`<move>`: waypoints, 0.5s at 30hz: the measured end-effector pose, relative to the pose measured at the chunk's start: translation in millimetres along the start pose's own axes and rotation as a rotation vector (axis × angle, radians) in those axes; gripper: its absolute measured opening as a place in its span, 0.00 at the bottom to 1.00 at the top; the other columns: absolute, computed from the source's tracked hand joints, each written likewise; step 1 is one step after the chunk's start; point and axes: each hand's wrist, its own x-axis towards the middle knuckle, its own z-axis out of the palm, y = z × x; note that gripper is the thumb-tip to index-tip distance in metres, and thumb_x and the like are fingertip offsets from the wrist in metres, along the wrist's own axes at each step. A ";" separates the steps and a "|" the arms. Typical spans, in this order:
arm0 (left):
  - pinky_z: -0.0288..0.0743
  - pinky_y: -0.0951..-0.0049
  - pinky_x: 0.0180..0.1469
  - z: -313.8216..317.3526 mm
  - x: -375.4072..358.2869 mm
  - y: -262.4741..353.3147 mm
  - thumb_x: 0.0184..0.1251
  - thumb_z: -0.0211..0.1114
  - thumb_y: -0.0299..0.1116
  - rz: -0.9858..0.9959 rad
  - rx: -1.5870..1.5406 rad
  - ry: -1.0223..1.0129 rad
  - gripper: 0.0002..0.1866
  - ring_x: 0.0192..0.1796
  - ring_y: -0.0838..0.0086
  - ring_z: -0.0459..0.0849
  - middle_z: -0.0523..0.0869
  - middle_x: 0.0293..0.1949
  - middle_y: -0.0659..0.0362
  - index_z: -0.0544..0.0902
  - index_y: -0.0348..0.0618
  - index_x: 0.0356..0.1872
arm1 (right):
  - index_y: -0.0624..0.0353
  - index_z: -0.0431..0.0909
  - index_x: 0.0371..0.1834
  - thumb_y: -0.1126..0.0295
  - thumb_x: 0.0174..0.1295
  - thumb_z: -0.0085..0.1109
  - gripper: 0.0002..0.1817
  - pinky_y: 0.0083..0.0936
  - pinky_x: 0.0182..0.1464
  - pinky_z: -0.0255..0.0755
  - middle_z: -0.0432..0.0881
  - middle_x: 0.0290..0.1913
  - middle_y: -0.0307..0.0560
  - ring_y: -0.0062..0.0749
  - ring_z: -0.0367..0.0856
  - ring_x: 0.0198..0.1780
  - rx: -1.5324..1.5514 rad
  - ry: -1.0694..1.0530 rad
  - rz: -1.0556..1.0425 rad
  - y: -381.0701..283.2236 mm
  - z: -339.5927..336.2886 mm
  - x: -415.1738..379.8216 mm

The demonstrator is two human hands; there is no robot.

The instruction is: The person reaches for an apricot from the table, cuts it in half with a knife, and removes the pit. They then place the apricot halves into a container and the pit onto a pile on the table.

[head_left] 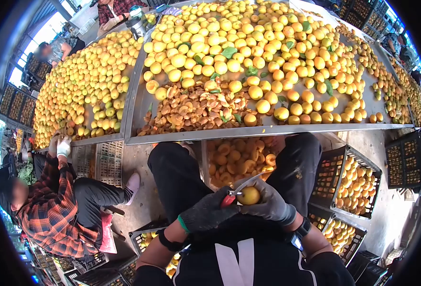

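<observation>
Over my lap, my left hand, in a dark glove with a green cuff, is closed around a red-handled knife. Its pale blade points up and to the right, beside a yellow apricot. That apricot sits in the curled fingers of my right hand, which wears a grey glove. Between my knees stands a container of halved apricots. On the metal table before me lie many whole apricots, some green leaves, and a heap of brownish pits and scraps near the front edge.
A person in a plaid shirt sits at my left by another fruit-covered table section. Black crates of apricots stand at my right, with more crates behind my left arm. Other people work across the table.
</observation>
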 end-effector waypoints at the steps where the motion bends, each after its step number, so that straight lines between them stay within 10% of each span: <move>1: 0.76 0.68 0.39 -0.7 0.3 2.1 0.69 0.63 0.39 -0.052 0.316 0.056 0.22 0.37 0.65 0.84 0.82 0.36 0.49 0.70 0.38 0.57 | 0.56 0.74 0.51 0.80 0.51 0.70 0.23 0.24 0.56 0.69 0.76 0.51 0.40 0.27 0.75 0.52 -0.009 -0.013 -0.081 2.8 0.3 0.3; 5: 0.75 0.61 0.43 -3.0 2.9 -10.7 0.65 0.67 0.41 -0.024 0.325 0.063 0.26 0.42 0.55 0.84 0.83 0.39 0.44 0.70 0.37 0.57 | 0.57 0.73 0.51 0.80 0.53 0.69 0.23 0.24 0.57 0.68 0.76 0.52 0.40 0.26 0.75 0.52 -0.004 -0.024 -0.047 4.3 2.5 -0.8; 8: 0.76 0.68 0.47 0.2 6.5 -14.7 0.64 0.68 0.36 -0.006 0.353 0.068 0.24 0.42 0.71 0.81 0.83 0.41 0.56 0.72 0.38 0.56 | 0.58 0.75 0.51 0.79 0.55 0.68 0.20 0.22 0.55 0.69 0.78 0.51 0.39 0.24 0.76 0.50 0.295 0.011 0.086 4.5 3.7 -2.4; 15: 0.76 0.61 0.46 12.0 12.8 -1.2 0.60 0.70 0.38 -0.002 0.534 0.127 0.25 0.46 0.52 0.84 0.82 0.43 0.43 0.71 0.38 0.53 | 0.60 0.79 0.47 0.77 0.56 0.67 0.15 0.18 0.51 0.71 0.78 0.46 0.37 0.20 0.76 0.46 0.091 0.115 0.144 11.1 1.2 -4.6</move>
